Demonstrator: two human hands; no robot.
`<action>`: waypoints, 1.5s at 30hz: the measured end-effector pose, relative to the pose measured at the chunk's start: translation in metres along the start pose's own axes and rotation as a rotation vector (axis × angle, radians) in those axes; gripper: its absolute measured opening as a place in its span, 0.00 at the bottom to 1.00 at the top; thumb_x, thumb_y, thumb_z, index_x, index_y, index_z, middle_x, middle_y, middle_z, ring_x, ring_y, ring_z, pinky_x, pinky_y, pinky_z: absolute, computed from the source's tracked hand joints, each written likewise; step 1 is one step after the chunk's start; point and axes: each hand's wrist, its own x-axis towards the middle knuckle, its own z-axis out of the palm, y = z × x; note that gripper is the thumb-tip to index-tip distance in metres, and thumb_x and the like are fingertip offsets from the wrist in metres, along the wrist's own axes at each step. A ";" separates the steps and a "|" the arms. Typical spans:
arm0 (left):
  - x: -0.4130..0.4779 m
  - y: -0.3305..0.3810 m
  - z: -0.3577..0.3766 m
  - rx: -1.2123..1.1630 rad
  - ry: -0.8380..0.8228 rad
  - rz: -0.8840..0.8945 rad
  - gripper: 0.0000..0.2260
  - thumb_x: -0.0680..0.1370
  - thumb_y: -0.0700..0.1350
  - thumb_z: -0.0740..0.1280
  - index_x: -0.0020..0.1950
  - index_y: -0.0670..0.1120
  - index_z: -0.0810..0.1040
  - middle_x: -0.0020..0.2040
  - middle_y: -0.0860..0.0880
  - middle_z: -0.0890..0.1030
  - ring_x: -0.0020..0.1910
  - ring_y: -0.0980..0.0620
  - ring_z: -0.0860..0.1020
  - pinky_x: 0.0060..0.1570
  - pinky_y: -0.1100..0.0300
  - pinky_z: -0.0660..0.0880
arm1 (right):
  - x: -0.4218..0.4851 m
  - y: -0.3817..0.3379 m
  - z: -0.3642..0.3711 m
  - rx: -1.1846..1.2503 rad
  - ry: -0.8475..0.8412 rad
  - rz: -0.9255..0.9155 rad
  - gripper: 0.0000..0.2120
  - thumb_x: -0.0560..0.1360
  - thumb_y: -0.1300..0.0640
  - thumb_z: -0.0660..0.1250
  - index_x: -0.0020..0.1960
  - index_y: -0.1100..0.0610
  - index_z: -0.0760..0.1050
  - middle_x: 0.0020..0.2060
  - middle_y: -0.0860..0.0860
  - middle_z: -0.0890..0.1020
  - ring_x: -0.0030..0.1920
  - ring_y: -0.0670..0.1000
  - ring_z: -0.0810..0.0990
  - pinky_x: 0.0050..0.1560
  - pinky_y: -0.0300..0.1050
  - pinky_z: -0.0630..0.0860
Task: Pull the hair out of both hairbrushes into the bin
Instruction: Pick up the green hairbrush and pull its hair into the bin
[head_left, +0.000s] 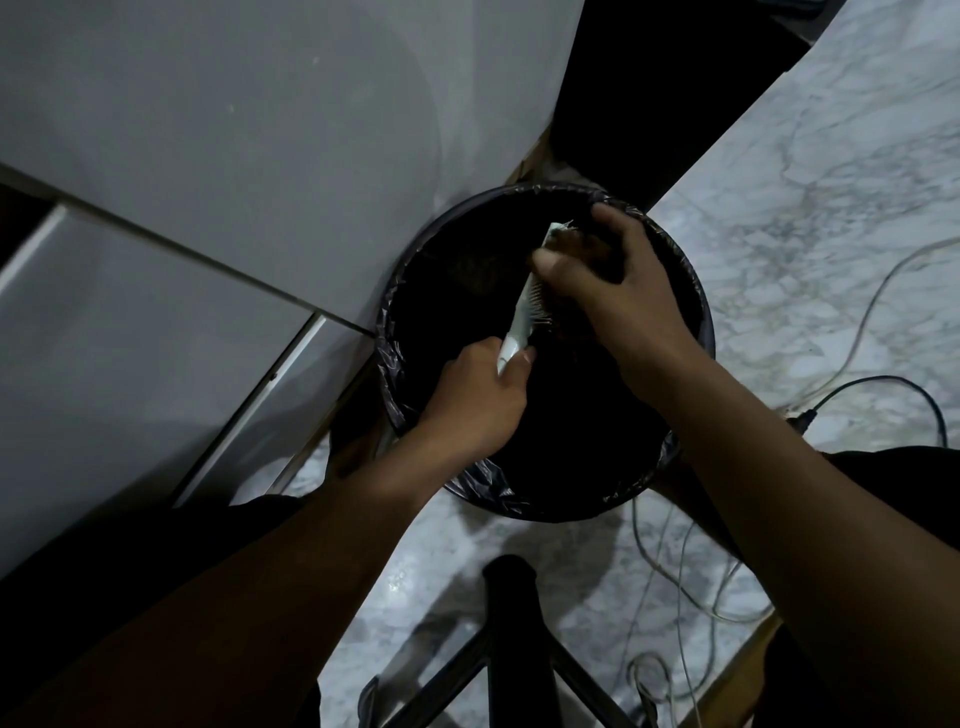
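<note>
A round black bin (696, 332) lined with a black plastic bag stands on the marble floor below me. Over its mouth my left hand (475, 397) grips the handle of a white hairbrush (524, 306), which is tilted with its head away from me. My right hand (608, 275) is over the brush head, with thumb and fingers pinched on a brownish clump of hair (576, 241) among the bristles. Only one hairbrush is in view. The inside of the bin is too dark to make out.
White cabinet panels (218, 156) rise at the left, touching the bin's side. Cables (883, 395) and a plug lie on the marble floor (810, 218) to the right. A black stool or chair base (511, 639) stands near me below the bin.
</note>
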 end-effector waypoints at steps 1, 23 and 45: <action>0.000 0.000 0.001 0.032 0.008 0.018 0.15 0.79 0.57 0.62 0.38 0.49 0.70 0.31 0.49 0.73 0.28 0.46 0.71 0.33 0.49 0.70 | 0.000 0.002 0.002 -0.081 0.028 -0.054 0.31 0.71 0.48 0.78 0.71 0.48 0.71 0.61 0.46 0.81 0.59 0.43 0.81 0.58 0.41 0.81; 0.003 0.002 -0.003 -0.091 0.020 -0.040 0.15 0.75 0.61 0.60 0.41 0.49 0.72 0.34 0.47 0.74 0.27 0.48 0.70 0.34 0.48 0.68 | 0.003 0.006 0.003 -0.123 -0.020 -0.136 0.35 0.70 0.54 0.79 0.73 0.48 0.70 0.62 0.50 0.79 0.60 0.43 0.81 0.60 0.40 0.80; 0.002 -0.001 -0.007 -0.001 0.077 0.014 0.14 0.82 0.56 0.62 0.40 0.50 0.70 0.33 0.50 0.74 0.27 0.50 0.71 0.32 0.54 0.69 | 0.003 -0.002 0.007 0.319 0.054 0.165 0.25 0.74 0.56 0.75 0.69 0.55 0.71 0.60 0.51 0.82 0.57 0.50 0.85 0.55 0.53 0.84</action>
